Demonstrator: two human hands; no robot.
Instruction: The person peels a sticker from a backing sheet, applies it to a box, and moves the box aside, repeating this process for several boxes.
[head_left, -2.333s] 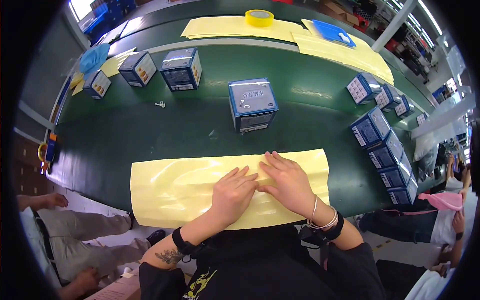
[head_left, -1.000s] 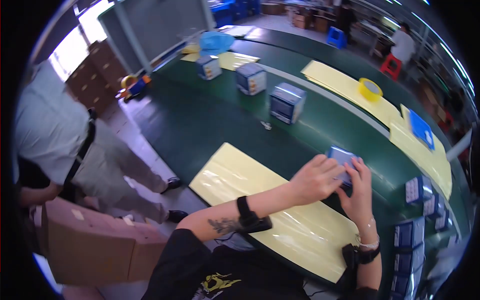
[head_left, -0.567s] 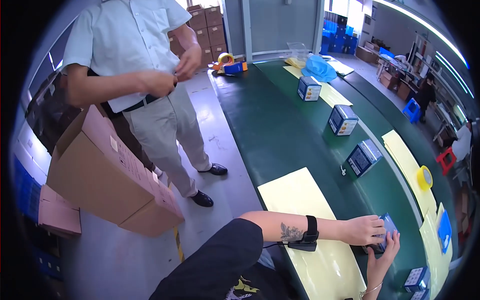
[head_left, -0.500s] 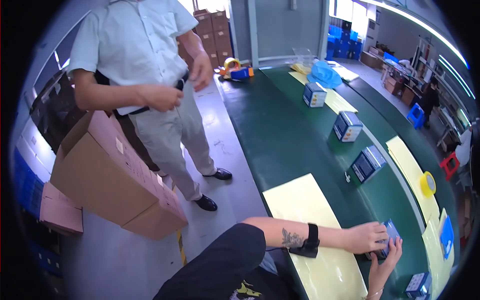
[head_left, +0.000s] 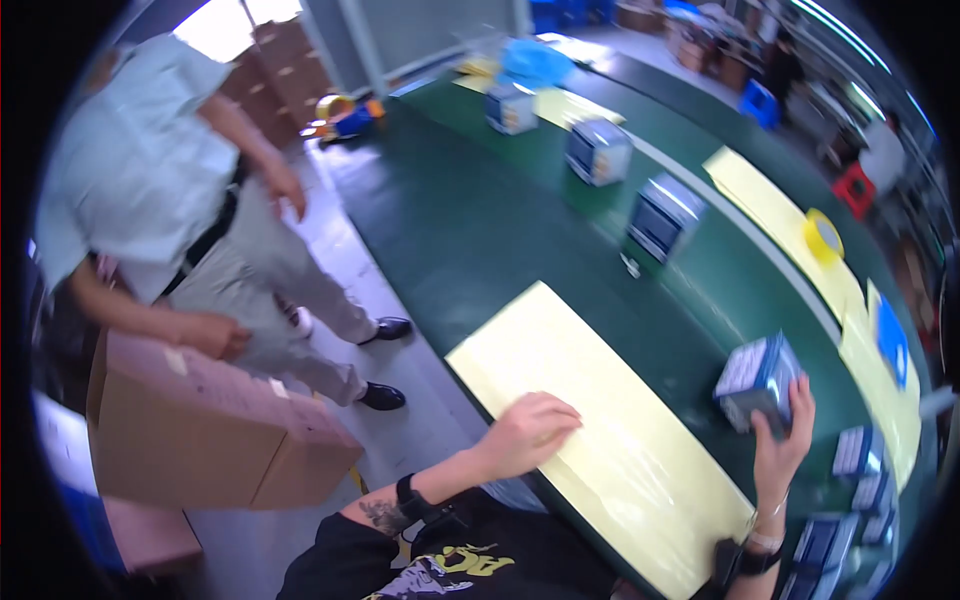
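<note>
My left hand [head_left: 530, 435] is over the near edge of a long pale-yellow sheet [head_left: 600, 440], its fingers bent together; whether anything is in them is hidden. At the right, my right hand [head_left: 785, 435] grips a small blue and white box [head_left: 765, 375] by its near right side, thumb in front and fingers along the edge. The box rests on or just above the dark green table; I cannot tell which. Beyond it, a line of similar boxes includes a nearer one [head_left: 665, 215], a middle one [head_left: 598, 150] and a far one [head_left: 511, 107].
More small boxes [head_left: 858, 452] stand at the lower right. A yellow tape roll [head_left: 823, 235] lies on yellow sheets along the right side. A tape dispenser [head_left: 345, 117] sits at the table's far left corner. To the left, a person [head_left: 140, 170] stands behind a large carton [head_left: 220, 430].
My left hand has left the box and moved left over the yellow sheet. My right hand still has the box. The view has turned, and the person's arms have lowered.
</note>
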